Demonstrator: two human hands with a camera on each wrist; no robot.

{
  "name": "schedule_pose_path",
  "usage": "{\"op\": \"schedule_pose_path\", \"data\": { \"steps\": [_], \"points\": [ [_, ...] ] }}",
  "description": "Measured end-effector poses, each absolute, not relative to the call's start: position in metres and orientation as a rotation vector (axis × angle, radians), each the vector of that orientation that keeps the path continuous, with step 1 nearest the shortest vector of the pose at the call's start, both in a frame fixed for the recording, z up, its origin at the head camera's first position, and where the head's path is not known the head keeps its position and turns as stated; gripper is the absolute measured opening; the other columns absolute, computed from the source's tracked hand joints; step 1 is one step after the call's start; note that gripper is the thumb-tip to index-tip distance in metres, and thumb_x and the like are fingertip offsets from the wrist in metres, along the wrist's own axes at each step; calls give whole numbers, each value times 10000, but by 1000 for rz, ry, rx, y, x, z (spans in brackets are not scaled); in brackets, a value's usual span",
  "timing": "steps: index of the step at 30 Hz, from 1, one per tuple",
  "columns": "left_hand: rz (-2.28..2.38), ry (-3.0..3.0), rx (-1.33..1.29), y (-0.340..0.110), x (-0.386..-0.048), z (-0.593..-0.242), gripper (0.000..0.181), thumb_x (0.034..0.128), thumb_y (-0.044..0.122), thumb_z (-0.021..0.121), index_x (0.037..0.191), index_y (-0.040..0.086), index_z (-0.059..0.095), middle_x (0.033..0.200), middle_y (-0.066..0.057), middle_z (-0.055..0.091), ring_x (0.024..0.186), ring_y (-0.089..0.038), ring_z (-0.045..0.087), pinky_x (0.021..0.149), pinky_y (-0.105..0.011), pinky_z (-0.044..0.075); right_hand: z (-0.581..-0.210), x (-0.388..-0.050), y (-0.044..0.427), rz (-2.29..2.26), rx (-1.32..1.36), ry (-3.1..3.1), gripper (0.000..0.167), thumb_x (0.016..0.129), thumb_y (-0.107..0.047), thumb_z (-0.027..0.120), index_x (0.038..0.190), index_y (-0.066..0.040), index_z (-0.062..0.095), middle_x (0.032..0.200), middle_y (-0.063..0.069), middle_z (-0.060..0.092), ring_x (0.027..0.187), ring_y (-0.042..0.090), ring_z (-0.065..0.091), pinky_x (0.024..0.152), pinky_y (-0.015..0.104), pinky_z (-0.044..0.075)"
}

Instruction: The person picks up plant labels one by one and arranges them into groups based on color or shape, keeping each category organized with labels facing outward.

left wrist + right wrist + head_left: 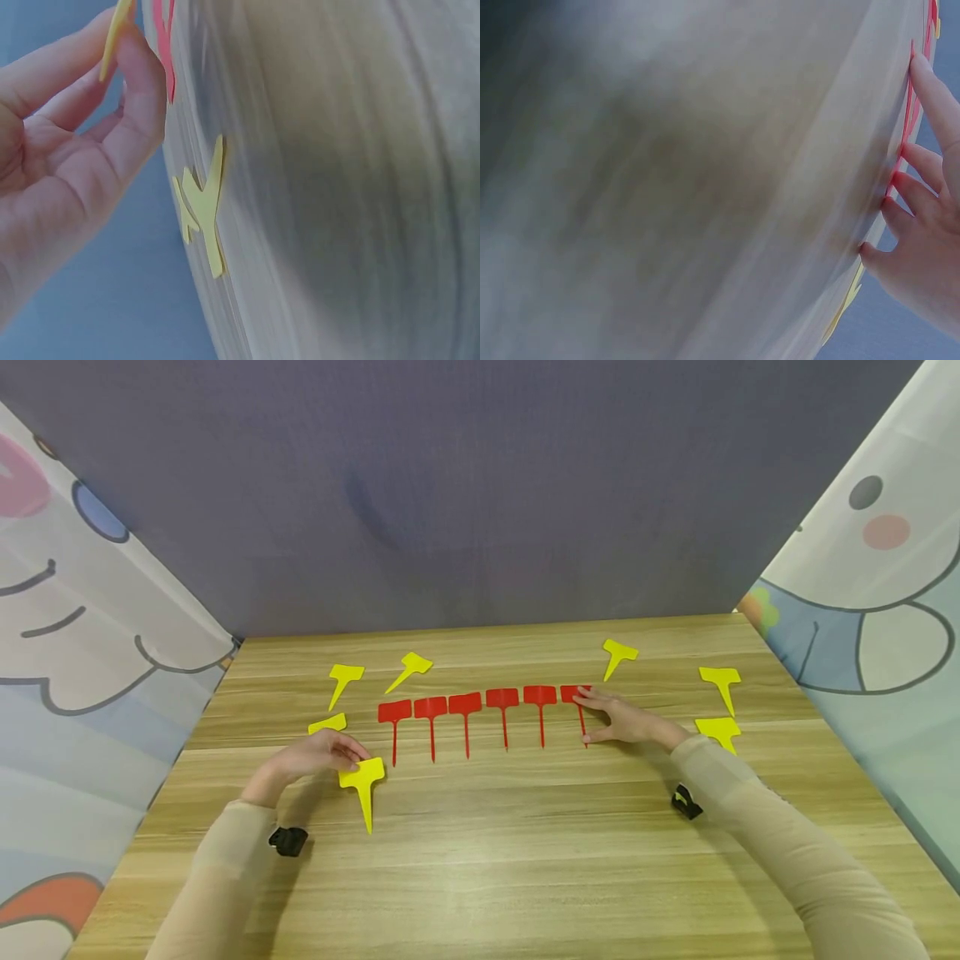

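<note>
My left hand (318, 755) pinches the head of a yellow T-shaped tag (363, 781), its stem pointing toward me; in the left wrist view thumb and finger hold the yellow tag (115, 37) off the wood. Several red T-shaped tags (502, 697) lie side by side in a row, stems toward me. At the row's right end my right hand (626, 720) rests with spread fingers on the last red tag (582, 718). In the right wrist view the fingertips of that hand (922, 187) touch the red tag's edge and the wood.
Loose yellow tags lie around the row: one (327, 723) beyond my left hand, two at the back left (346, 675) (411, 665), one at the back right (619, 652), and two at the right (720, 677) (717, 727). A dark panel (480, 493) stands behind the wooden table (480, 860).
</note>
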State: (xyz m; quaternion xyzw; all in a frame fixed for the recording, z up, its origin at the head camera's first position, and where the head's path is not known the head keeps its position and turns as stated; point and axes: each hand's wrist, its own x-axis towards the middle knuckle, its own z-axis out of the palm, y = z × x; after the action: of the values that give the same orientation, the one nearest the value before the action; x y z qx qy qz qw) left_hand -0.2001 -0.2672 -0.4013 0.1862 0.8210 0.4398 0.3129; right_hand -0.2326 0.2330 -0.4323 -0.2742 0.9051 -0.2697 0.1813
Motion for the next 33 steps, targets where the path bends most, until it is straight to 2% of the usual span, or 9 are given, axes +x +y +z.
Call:
{"op": "schedule_pose_path", "data": {
  "steps": [11,23,33],
  "points": [
    [1074,2275,549,-254,-197,-404,177,800,-47,556,953,-130,590,838,-133,602,718,-135,500,609,-211,450,-432,-233,232,-770,-791,2564,770,765,-252,683,1354,42,283,1436,220,141,1299,418,78,1000,608,68],
    [991,2344,552,-247,-197,-409,132,770,-124,540,883,-110,607,780,-97,598,684,-142,483,587,-205,443,-432,-233,232,-761,-791,2559,771,766,-259,680,1356,38,282,1439,217,132,1302,411,75,1002,606,65],
    [964,2413,632,-244,-193,-410,80,764,-86,585,839,-86,611,778,-127,599,701,-166,509,597,-234,460,-431,-233,233,-752,-789,2563,771,767,-260,679,1357,36,281,1438,217,138,1299,415,85,1001,606,72]
  ]
}}
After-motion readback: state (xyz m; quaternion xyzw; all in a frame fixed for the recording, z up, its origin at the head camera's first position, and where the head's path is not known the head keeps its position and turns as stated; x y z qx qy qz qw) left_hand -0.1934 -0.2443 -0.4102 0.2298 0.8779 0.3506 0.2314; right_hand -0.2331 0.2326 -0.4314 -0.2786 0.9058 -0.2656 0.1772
